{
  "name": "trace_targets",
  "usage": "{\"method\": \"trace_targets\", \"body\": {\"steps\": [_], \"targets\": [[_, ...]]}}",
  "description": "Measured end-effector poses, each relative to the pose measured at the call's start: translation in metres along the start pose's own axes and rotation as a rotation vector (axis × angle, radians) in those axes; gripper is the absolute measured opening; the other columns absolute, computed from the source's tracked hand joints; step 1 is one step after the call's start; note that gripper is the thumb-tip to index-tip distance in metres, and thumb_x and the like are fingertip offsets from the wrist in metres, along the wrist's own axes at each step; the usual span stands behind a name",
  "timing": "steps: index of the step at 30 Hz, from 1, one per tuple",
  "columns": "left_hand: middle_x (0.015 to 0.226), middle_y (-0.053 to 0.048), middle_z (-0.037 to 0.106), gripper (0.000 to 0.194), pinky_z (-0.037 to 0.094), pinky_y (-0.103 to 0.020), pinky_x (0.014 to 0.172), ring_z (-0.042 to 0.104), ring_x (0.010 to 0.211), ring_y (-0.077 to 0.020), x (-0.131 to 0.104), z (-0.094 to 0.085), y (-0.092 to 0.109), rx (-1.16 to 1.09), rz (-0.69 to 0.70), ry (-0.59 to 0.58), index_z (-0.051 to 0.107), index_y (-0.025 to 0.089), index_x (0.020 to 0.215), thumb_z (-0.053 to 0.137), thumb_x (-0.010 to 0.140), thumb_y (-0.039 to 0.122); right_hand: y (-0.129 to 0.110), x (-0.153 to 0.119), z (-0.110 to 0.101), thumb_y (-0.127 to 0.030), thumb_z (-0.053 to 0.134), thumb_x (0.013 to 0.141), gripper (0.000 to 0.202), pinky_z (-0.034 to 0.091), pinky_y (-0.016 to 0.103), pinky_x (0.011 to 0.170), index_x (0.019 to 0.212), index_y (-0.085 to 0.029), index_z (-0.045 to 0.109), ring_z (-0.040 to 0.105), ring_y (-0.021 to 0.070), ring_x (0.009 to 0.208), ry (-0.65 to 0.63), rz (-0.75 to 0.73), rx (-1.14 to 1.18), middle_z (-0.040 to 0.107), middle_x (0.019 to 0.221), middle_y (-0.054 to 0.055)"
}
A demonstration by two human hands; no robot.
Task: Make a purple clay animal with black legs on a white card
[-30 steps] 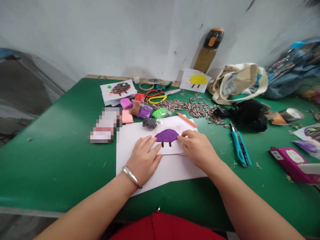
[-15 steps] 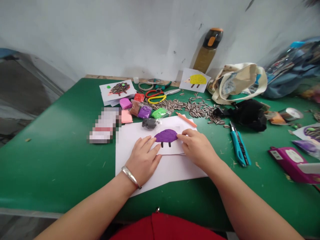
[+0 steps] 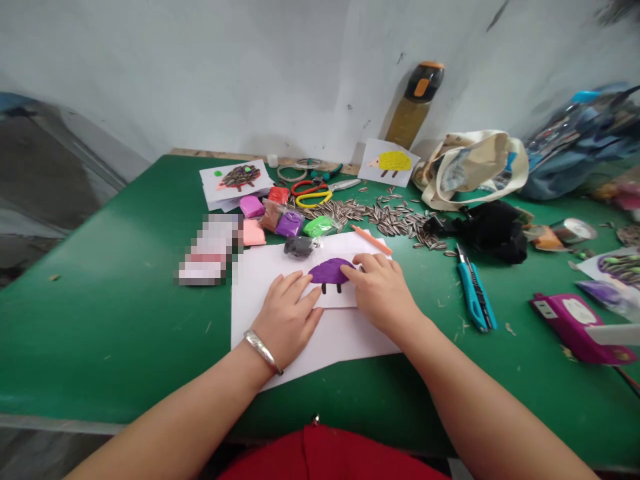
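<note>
A flat purple clay shape [image 3: 329,271] with two short black legs lies on a small white card [image 3: 345,300], on top of larger white paper [image 3: 305,347]. My left hand [image 3: 287,310] rests flat on the paper, fingers apart, fingertips at the shape's left edge. With its index finger stretched out, my right hand [image 3: 385,290] touches the right part of the purple clay; its other fingers are bent, and no held thing shows. Just behind the shape lies a wrapped black clay pack [image 3: 300,247]. An orange stick [image 3: 372,239] lies at the paper's back edge.
Several clay packs, such as the green one [image 3: 320,227], lie behind the paper near scattered sunflower seeds [image 3: 393,219] and scissors [image 3: 313,198]. A blue utility knife [image 3: 476,293] and a magenta device [image 3: 583,330] lie right. A pixelated item [image 3: 210,250] lies left.
My right hand has shifted left, its index finger moving from the clay's right edge onto its surface. My left hand stays in place.
</note>
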State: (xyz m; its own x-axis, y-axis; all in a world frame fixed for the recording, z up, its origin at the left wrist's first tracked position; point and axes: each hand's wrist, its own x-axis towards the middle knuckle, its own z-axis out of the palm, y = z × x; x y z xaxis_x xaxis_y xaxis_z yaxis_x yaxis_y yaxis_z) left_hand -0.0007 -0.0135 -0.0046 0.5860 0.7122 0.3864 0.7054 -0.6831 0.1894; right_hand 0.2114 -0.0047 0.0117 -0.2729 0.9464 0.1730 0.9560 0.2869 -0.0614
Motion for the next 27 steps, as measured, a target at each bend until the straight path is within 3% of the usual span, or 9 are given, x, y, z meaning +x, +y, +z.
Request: {"method": "trace_targets", "body": {"steps": [8, 13, 18, 27], "targets": [[0.124, -0.017, 0.061, 0.029, 0.039, -0.059, 0.101, 0.049, 0.122, -0.0339, -0.001, 0.0, 0.0, 0.001, 0.006, 0.0, 0.065, 0.013, 0.113, 0.051, 0.09, 0.023, -0.009, -0.008, -0.005, -0.007, 0.048, 0.082, 0.038, 0.029, 0.035, 0.076, 0.111, -0.025, 0.067, 0.046, 0.0228, 0.095, 0.059, -0.096, 0.056, 0.061, 0.108, 0.007], [0.123, -0.017, 0.061, 0.03, 0.039, -0.058, 0.102, 0.05, 0.121, -0.0337, 0.0, 0.0, 0.0, -0.004, 0.004, 0.0, 0.064, 0.012, 0.115, 0.051, 0.09, 0.024, -0.009, -0.019, -0.01, -0.008, 0.05, 0.083, 0.029, 0.029, 0.034, 0.077, 0.1, -0.021, 0.068, 0.047, 0.021, 0.089, 0.001, -0.097, 0.087, 0.063, 0.094, 0.006], [0.124, -0.016, 0.061, 0.029, 0.038, -0.058, 0.102, 0.049, 0.122, -0.0332, 0.0, -0.001, 0.001, -0.003, -0.008, -0.005, 0.064, 0.013, 0.114, 0.051, 0.09, 0.024, -0.009, -0.021, -0.009, -0.008, 0.049, 0.084, 0.027, 0.03, 0.034, 0.079, 0.102, -0.019, 0.067, 0.048, 0.0212, 0.091, -0.095, -0.094, 0.085, 0.062, 0.098, 0.006], [0.125, -0.016, 0.061, 0.029, 0.038, -0.057, 0.102, 0.05, 0.121, -0.0326, 0.0, -0.001, 0.001, 0.004, -0.012, -0.021, 0.064, 0.014, 0.114, 0.05, 0.091, 0.024, -0.011, -0.02, -0.004, -0.01, 0.047, 0.086, 0.033, 0.03, 0.035, 0.079, 0.113, -0.018, 0.063, 0.049, 0.0232, 0.093, -0.081, -0.116, 0.044, 0.062, 0.102, 0.008]]}}
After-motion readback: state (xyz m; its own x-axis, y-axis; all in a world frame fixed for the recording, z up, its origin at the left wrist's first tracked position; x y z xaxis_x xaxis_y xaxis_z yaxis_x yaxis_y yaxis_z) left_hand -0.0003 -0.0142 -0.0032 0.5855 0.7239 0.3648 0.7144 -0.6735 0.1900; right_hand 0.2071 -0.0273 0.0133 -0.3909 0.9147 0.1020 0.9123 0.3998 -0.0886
